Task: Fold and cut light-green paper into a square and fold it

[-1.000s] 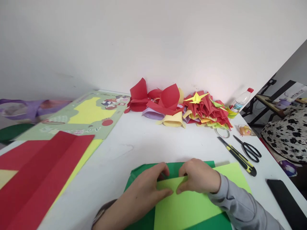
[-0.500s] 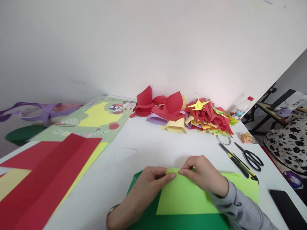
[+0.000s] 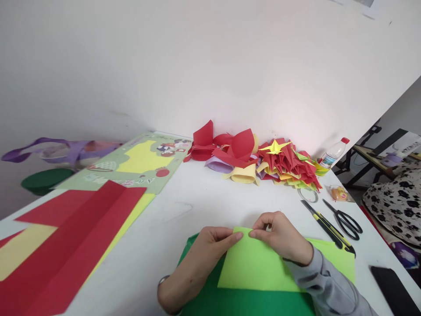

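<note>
A sheet of lime-green paper (image 3: 259,267) lies over a larger dark green sheet (image 3: 263,303) at the front of the table. My left hand (image 3: 210,252) pinches the lime sheet's far edge between thumb and forefinger. Just to its right, my right hand (image 3: 279,235) pinches the same edge, a small gap from the left thumb. That edge is lifted slightly between them. The right forearm, in a grey sleeve, covers part of the sheet.
Red paper strips (image 3: 75,245) lie at left beside a green printed board (image 3: 158,175). Folded paper shapes (image 3: 237,149) and a bottle (image 3: 333,153) stand along the wall. A utility knife (image 3: 327,228), scissors (image 3: 344,219), a tape roll (image 3: 308,194) and a black phone-like slab (image 3: 394,289) lie at right.
The camera view has shifted slightly, so the scene sits a little further right. Both hands keep their pinch, and the lime sheet's held edge is raised a bit more.
</note>
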{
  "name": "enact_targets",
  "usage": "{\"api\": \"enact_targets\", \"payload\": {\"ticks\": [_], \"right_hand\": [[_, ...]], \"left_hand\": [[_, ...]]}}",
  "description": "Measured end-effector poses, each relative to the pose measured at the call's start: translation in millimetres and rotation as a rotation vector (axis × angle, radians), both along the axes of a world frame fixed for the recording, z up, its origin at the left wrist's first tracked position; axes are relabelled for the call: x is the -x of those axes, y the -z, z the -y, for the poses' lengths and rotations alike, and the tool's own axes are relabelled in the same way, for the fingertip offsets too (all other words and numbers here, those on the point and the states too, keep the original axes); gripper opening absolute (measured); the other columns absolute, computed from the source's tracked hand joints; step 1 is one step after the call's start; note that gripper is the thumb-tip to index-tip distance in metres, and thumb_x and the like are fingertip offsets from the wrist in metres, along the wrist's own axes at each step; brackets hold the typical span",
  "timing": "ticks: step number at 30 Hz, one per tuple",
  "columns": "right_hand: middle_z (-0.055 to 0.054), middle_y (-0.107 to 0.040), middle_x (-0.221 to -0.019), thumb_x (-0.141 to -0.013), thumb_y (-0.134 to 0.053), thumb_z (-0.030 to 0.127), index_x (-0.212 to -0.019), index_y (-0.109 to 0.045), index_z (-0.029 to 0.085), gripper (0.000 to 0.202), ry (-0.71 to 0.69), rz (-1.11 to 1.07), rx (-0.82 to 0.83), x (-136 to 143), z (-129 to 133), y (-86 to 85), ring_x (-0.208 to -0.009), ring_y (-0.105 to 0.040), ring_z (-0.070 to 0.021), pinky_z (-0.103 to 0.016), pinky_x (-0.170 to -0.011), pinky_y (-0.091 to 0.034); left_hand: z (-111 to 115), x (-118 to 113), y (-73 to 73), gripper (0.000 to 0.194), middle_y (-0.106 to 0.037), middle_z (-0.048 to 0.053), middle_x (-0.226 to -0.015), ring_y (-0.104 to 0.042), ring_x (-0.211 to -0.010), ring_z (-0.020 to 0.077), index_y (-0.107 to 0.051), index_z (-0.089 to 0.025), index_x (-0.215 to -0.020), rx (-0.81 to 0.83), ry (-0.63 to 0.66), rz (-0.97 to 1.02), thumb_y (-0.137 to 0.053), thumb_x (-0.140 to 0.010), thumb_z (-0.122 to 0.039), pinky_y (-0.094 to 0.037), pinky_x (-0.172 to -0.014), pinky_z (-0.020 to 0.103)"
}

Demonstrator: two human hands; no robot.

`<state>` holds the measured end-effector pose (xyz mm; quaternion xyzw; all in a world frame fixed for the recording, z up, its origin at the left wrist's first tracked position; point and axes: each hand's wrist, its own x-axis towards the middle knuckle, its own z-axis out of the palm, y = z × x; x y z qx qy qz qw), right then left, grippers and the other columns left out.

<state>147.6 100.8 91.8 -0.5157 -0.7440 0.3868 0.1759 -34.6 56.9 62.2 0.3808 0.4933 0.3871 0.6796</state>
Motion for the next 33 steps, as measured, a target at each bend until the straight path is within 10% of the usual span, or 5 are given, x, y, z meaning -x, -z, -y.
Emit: {"api": "enact_targets", "payload": {"ticks": [33], "right_hand": [[0.0,-0.068,-0.065,-0.071,-0.075,0.027,-0.068,-0.071,0.017,0.011,0.021,-0.078,0.058,-2.7,-4.1,7.2,-0.064,-0.057,-0.0131,-0.024,-0.061,-0.043]], "left_hand": [[-1.6,0.9,4.4,0.028,-0.066,-0.001,-0.06,-0.049,-0.06,0.0128,-0.073,-0.017,-0.062,-0.012,0.018,0.055,-0.079,-0.06,-0.044,-0.033,-0.058,0.024]]}}
